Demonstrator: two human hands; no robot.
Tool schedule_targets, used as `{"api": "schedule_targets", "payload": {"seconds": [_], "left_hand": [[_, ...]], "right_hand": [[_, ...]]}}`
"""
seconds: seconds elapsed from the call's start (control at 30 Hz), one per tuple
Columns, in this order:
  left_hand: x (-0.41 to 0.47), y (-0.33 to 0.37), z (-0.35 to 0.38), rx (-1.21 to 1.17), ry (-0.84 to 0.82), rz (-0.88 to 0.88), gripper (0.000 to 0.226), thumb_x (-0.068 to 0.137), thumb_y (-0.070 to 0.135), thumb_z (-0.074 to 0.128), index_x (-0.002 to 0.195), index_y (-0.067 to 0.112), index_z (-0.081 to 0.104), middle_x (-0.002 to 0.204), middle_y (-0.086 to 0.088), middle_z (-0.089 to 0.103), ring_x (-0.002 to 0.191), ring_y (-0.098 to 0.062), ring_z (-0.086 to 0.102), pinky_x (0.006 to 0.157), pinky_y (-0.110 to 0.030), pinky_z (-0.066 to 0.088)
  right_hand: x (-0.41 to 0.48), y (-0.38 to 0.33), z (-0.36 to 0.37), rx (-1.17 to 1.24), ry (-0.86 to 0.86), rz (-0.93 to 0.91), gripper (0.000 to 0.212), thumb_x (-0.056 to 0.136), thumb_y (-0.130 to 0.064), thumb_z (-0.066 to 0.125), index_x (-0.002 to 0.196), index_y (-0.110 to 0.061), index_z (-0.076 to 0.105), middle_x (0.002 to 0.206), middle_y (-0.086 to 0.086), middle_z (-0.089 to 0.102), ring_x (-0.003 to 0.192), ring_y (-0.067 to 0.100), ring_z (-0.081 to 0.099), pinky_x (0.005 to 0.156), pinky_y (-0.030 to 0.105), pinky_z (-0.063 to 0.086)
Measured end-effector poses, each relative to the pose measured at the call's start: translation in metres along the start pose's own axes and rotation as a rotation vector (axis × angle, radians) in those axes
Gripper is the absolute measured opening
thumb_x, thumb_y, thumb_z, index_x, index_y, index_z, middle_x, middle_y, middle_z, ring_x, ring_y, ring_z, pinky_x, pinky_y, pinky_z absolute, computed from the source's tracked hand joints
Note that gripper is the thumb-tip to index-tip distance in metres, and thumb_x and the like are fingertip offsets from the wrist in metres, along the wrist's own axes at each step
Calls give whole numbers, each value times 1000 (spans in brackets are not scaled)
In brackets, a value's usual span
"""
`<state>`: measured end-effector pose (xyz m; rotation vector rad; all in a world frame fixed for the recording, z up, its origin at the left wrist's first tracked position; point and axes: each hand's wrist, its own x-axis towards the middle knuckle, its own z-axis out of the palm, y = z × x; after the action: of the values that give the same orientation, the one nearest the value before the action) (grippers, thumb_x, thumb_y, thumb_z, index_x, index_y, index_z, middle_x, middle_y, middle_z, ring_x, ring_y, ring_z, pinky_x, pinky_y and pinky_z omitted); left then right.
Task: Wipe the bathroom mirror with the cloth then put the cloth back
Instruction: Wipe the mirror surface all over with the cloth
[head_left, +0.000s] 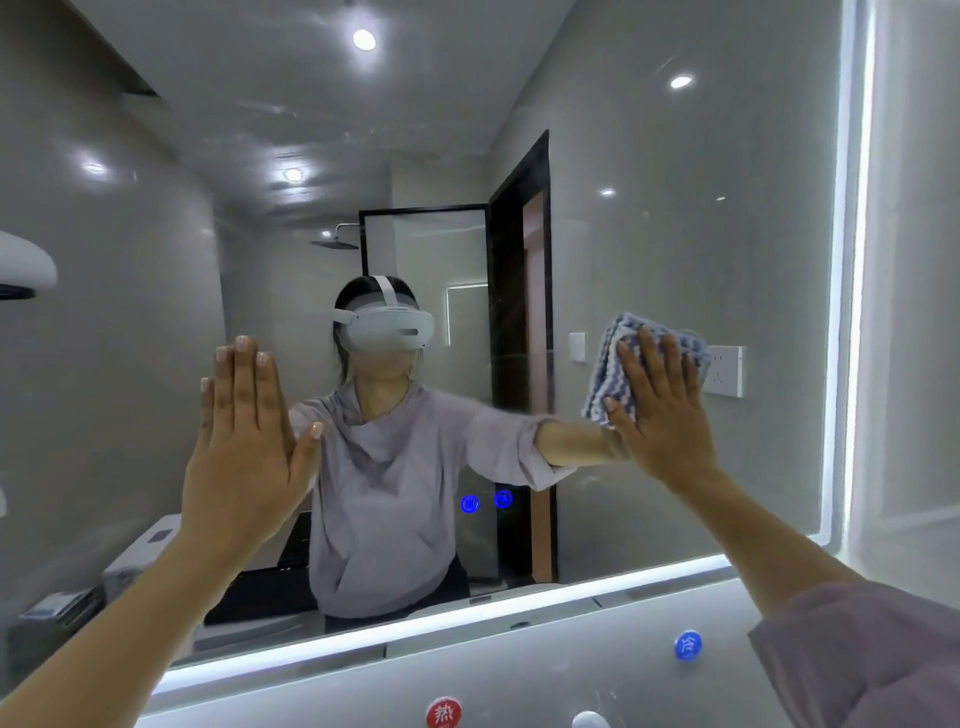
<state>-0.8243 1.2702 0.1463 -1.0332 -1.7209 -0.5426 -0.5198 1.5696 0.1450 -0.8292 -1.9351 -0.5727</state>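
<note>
Head view: pressed cloth (609, 364) to mirror (675, 208) under flat, straight-fingered right hand (660, 410), held left hand (244, 441) spread near glass; judged wiping partway, cloth not yet returned.

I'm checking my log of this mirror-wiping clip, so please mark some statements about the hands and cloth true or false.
1. The right hand presses the cloth flat against the mirror. True.
2. The left hand holds a spray bottle. False: its fingers are straight and it holds nothing.
3. The cloth is plain red. False: it is blue-and-white striped.
4. The cloth is near the mirror's right edge. True.
</note>
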Motion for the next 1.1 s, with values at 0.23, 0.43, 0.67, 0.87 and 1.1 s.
{"api": "schedule_targets", "payload": {"seconds": [0.23,0.43,0.67,0.87,1.1], "left_hand": [[1,21,-16,59,-120,-134,83,92,51,6,147,-11,-1,157,-28,-6,147,-37,-8,121,-51,4],[-3,93,-21,41,-157,-109,82,90,47,12,145,-14,11,156,-31,5,146,-41,4,120,-52,10],[-6,172,-4,-15,-101,24,74,93,43,25,145,-11,23,153,-29,22,143,-42,21,115,-55,24],[2,203,12,26,-174,35,78,95,52,11,149,-3,4,159,-21,0,148,-34,0,121,-46,9],[5,215,33,0,-151,-36,86,94,57,20,148,-4,-5,158,-22,-11,147,-34,-10,121,-43,-2]], "right_hand": [[1,3,-1,39,-25,-13,71,96,-60,4,152,-17,6,160,12,2,148,33,2,120,51,5],[1,8,6,126,75,-89,70,96,-58,22,153,-22,1,160,9,7,147,33,2,119,49,-2],[2,10,13,153,132,-145,69,97,-61,14,154,-22,8,161,6,1,148,31,-4,119,48,-9],[2,10,16,171,150,-159,68,97,-62,12,154,-24,8,161,6,3,148,31,1,119,49,-6],[2,6,15,168,133,-126,69,97,-61,14,154,-23,8,161,10,9,148,31,0,119,50,-6]]}}
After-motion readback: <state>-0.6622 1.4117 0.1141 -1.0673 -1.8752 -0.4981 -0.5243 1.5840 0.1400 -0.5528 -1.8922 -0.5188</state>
